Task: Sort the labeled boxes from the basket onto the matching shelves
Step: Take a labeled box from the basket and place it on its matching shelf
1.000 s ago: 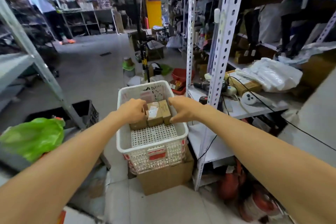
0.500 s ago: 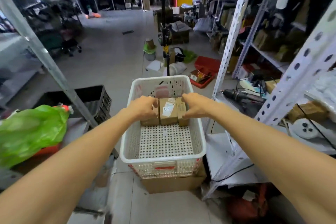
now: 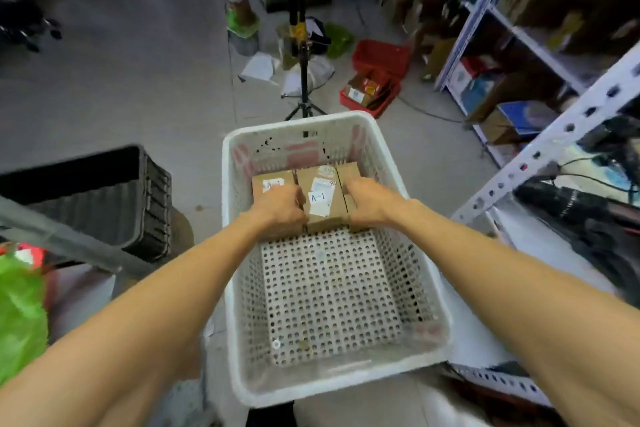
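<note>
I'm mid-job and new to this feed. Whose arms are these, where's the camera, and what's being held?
No machine here: these are a person's bare arms, filmed by one wide-angle camera on their head, looking down. A white basket sits before them, beside a metal shelf. Three cardboard boxes stand in a row at its far end. The left hand and right hand curl their fingers down either side of the middle box, labelled roughly A-1, apparently gripping it. It looks not yet lifted.
</note>
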{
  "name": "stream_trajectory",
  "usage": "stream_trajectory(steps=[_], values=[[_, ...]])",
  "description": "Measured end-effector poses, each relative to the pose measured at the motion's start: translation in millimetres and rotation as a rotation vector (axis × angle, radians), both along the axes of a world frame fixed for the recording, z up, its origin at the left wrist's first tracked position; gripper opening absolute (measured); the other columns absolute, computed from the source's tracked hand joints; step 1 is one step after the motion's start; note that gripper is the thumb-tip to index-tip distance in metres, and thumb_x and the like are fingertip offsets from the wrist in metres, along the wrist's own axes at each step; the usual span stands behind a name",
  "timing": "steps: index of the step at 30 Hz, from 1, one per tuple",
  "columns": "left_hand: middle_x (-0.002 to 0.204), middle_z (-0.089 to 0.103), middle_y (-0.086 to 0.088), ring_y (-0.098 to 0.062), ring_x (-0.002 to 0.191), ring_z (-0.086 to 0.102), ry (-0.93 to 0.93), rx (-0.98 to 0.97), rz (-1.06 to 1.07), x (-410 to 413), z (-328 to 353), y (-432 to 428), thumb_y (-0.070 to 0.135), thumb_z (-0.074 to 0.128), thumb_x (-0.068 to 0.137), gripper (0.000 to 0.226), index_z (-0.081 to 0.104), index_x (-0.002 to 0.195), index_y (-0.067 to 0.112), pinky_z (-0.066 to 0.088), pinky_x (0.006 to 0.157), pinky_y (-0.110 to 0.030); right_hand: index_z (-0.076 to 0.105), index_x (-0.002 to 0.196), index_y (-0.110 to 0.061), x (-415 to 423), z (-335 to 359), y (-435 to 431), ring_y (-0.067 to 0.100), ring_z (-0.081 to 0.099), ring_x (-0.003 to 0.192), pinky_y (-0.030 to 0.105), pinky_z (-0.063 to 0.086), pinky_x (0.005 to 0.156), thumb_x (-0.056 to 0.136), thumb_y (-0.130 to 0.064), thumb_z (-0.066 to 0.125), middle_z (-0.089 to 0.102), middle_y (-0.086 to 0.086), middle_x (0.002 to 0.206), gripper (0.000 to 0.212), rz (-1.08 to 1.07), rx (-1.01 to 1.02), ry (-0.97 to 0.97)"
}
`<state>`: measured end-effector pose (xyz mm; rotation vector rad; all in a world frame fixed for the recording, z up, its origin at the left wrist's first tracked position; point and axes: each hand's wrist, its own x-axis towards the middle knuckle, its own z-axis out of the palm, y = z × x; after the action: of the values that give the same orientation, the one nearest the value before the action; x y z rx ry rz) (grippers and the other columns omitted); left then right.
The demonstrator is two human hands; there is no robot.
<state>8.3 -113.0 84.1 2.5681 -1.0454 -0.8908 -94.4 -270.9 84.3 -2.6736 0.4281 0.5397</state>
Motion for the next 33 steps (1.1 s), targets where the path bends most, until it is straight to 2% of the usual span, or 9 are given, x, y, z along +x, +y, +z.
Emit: stream_trajectory(steps=[3, 7, 9, 12, 18, 21, 25, 27, 33], values=[[0.115, 0.064, -0.005, -0.023, 0.104, 0.059, 0.052, 0.06, -0.059, 41, -38, -12, 0.021, 0.064, 0.083, 0.038, 0.057, 0.12, 0.015, 0.051, 0.091, -0.039, 0.045, 0.126, -0.006, 39, -36, -4, 0.032, 0.052, 0.114, 0.04, 0.048, 0.09, 0.084, -0.038, 0.064, 0.051, 0.016, 0.128, 0.056, -0.039, -0.026, 0.116], [0.116, 0.062, -0.005, -0.024, 0.104, 0.059, 0.08, 0.153, -0.161, 81, -85, -27, 0.027, 0.067, 0.081, 0.04, 0.056, 0.119, 0.019, 0.052, 0.089, -0.041, 0.035, 0.138, -0.005, 75, -76, 0, 0.037, 0.047, 0.123, 0.042, 0.047, 0.092, 0.089, -0.029, 0.059, 0.041, 0.02, 0.14, 0.06, -0.011, -0.252, 0.219], [0.117, 0.062, -0.004, -0.023, 0.104, 0.059, 0.09, 0.159, -0.177, 93, -104, -38, 0.024, 0.065, 0.082, 0.04, 0.055, 0.12, 0.019, 0.052, 0.087, -0.038, 0.034, 0.139, -0.005, 85, -97, -3, 0.036, 0.042, 0.128, 0.042, 0.046, 0.091, 0.088, -0.028, 0.06, 0.034, 0.02, 0.145, 0.061, -0.034, -0.251, 0.257], [0.12, 0.061, -0.004, -0.024, 0.108, 0.058, 0.093, 0.138, -0.195, 106, -131, -58, 0.016, 0.061, 0.082, 0.044, 0.054, 0.125, 0.017, 0.051, 0.087, -0.037, 0.034, 0.138, -0.003, 96, -131, -19, 0.034, 0.04, 0.128, 0.04, 0.043, 0.094, 0.088, -0.029, 0.061, 0.039, 0.019, 0.14, 0.062, -0.143, -0.214, 0.273], [0.116, 0.062, -0.005, -0.024, 0.104, 0.058, 0.131, 0.123, -0.196, 111, -207, -77, 0.021, 0.063, 0.086, 0.042, 0.052, 0.126, 0.016, 0.052, 0.086, -0.038, 0.032, 0.138, -0.004, 101, -212, -48, 0.036, 0.036, 0.126, 0.041, 0.041, 0.096, 0.088, -0.024, 0.061, 0.035, 0.02, 0.139, 0.061, -0.32, -0.221, 0.265], [0.116, 0.062, -0.005, -0.023, 0.102, 0.059, 0.166, 0.133, -0.208, 103, -243, -74, 0.024, 0.065, 0.085, 0.043, 0.052, 0.125, 0.017, 0.052, 0.084, -0.037, 0.03, 0.138, -0.007, 99, -253, -57, 0.038, 0.038, 0.122, 0.043, 0.043, 0.094, 0.087, -0.022, 0.06, 0.033, 0.022, 0.137, 0.061, -0.368, -0.266, 0.249], [0.112, 0.062, -0.003, -0.022, 0.099, 0.058, 0.23, 0.092, -0.156, 93, -274, -72, 0.021, 0.064, 0.085, 0.041, 0.052, 0.124, 0.016, 0.051, 0.082, -0.036, 0.004, 0.152, -0.011, 103, -299, -73, 0.045, 0.026, 0.134, 0.05, 0.037, 0.102, 0.094, -0.032, 0.052, 0.015, 0.031, 0.15, 0.078, -0.411, -0.329, 0.284], [0.108, 0.061, -0.003, -0.022, 0.097, 0.058, 0.249, 0.083, -0.134, 90, -285, -72, 0.02, 0.063, 0.085, 0.04, 0.051, 0.124, 0.017, 0.052, 0.083, -0.038, -0.001, 0.153, -0.017, 109, -314, -80, 0.047, 0.022, 0.135, 0.054, 0.035, 0.103, 0.097, -0.034, 0.048, 0.013, 0.033, 0.15, 0.076, -0.452, -0.383, 0.269], [0.106, 0.062, -0.002, -0.02, 0.095, 0.058, 0.305, 0.039, -0.065, 82, -296, -70, 0.02, 0.063, 0.087, 0.037, 0.052, 0.122, 0.016, 0.05, 0.084, -0.036, -0.004, 0.152, -0.03, 100, -326, -72, 0.049, 0.031, 0.128, 0.056, 0.03, 0.104, 0.097, -0.011, 0.045, 0.013, 0.036, 0.148, 0.076, -0.491, -0.36, 0.259]])
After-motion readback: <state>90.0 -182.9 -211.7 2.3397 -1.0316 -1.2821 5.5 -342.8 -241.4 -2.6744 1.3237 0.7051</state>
